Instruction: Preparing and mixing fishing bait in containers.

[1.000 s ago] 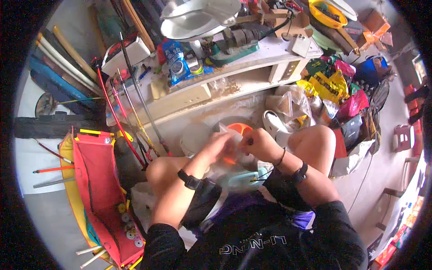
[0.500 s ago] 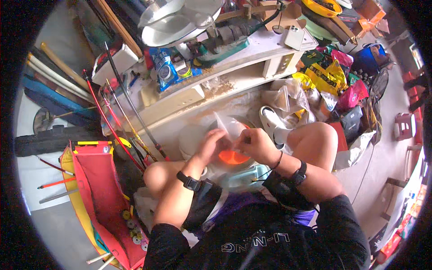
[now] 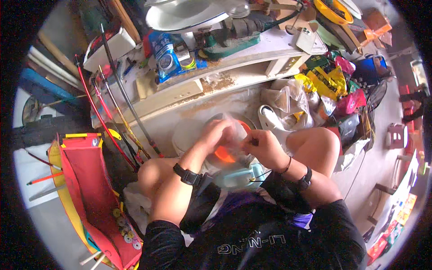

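Over a round basin with an orange inside (image 3: 225,155), between my knees, my hands hold a thin clear plastic bag (image 3: 236,131). My left hand (image 3: 218,135) curls around the bag's left side, its fingertips partly blurred. On the other side, my right hand (image 3: 265,146) is closed in a pinch near the bag's right edge; a small dark spot shows between its fingers, too blurred to name. Just below the basin, close to my body, sits a pale blue-green plastic tray (image 3: 243,176). What is in the bag cannot be made out.
A low white bench (image 3: 243,56) stands ahead, with a blue packet (image 3: 165,63) and a phone (image 3: 306,40) on it. Fishing rods (image 3: 96,101) lean at the left beside a red and yellow bag (image 3: 90,180). Several plastic packets (image 3: 324,83) are piled at the right.
The bag has come lower and is more bunched between my hands. My left hand has moved slightly up and right. The whole view has shifted a little.
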The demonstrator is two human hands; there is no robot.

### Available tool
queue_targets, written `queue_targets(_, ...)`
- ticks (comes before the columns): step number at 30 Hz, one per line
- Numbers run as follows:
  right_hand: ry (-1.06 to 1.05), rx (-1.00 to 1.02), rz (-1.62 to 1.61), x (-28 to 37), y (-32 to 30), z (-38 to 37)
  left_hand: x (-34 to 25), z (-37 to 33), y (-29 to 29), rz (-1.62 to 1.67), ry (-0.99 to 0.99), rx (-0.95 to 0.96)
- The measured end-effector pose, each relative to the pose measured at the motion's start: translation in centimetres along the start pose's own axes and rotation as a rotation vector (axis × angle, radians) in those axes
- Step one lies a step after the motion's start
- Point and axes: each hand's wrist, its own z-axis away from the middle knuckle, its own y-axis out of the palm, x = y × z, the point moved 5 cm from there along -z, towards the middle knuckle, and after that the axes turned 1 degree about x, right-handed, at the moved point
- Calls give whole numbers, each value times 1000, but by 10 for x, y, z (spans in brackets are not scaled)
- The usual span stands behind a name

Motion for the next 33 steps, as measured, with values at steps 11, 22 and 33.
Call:
queue_targets(11,-288,-103,303,26,12,-9,-10,3,-25,-82,136,-34)
queue_targets(22,-454,34,545,47,16,-32,-14,24,-10,-350,438,-158)
queue_targets(33,-498,296,245,63,22,-48,-36,51,-12,-62,549,-91)
